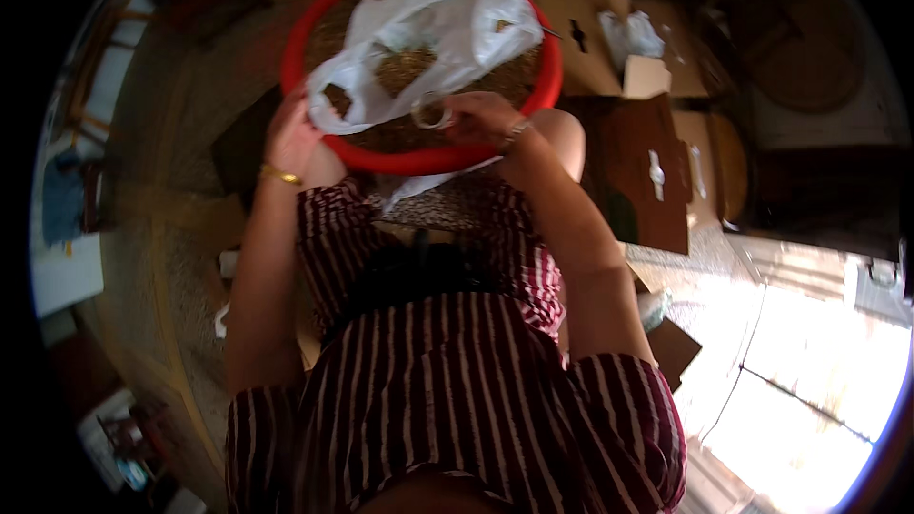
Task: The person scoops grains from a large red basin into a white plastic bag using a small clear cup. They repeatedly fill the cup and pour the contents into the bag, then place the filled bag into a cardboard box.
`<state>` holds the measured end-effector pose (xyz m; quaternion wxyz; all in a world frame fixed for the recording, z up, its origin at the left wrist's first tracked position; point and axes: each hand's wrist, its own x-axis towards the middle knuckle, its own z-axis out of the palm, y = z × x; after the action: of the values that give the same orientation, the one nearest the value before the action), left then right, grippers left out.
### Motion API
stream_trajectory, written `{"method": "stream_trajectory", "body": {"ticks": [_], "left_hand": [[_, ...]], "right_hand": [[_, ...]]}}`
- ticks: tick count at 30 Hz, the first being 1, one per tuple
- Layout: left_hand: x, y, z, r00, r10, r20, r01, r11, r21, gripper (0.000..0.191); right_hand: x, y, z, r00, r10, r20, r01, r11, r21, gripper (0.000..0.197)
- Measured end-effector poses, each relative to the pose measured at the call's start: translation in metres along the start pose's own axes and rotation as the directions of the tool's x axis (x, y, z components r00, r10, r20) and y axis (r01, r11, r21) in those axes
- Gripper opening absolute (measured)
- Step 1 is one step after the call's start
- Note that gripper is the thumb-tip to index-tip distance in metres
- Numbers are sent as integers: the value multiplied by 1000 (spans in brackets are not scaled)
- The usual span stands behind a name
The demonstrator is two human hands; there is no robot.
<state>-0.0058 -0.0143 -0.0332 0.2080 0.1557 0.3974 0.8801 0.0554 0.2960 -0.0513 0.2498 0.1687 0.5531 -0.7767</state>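
Note:
A red round basin (421, 161) sits in front of my knees, holding loose brown dried material (378, 137). Across it lies a white plastic bag (457, 21), its mouth gaping over some of the same brownish stuff. My left hand (291, 130) grips the bag's near left end at the basin's rim. In the fingers of my right hand (487, 118) is a clear round cup-like object (433, 124), held low over the near side of the basin. Blur hides whether that object is a cup or a ring.
Flattened cardboard (646, 178) lies to the right, with a crumpled clear plastic bag (643, 36) farther back. A round brown stool-like top (803, 64) stands at far right. Bright light falls on the floor at lower right. Wooden furniture (107, 64) lines the left edge.

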Motion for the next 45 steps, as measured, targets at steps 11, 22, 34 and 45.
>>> {"method": "stream_trajectory", "body": {"ticks": [11, 22, 34, 45], "left_hand": [[6, 6, 21, 977, -97, -192, 111, 992, 64, 49], [5, 9, 28, 990, -78, -119, 80, 997, 11, 45], [4, 8, 22, 992, -60, -110, 65, 997, 42, 46], [3, 11, 30, 984, -81, -159, 96, 991, 90, 45]], "right_hand": [[64, -47, 30, 632, -772, -64, 231, 267, -936, 59], [59, -61, 42, 428, -847, 316, 141, -283, -949, 37], [29, -15, -1, 942, -228, 246, 322, 409, -854, 48], [74, 16, 2, 929, -348, -128, -112, 65, -992, 31]]}}
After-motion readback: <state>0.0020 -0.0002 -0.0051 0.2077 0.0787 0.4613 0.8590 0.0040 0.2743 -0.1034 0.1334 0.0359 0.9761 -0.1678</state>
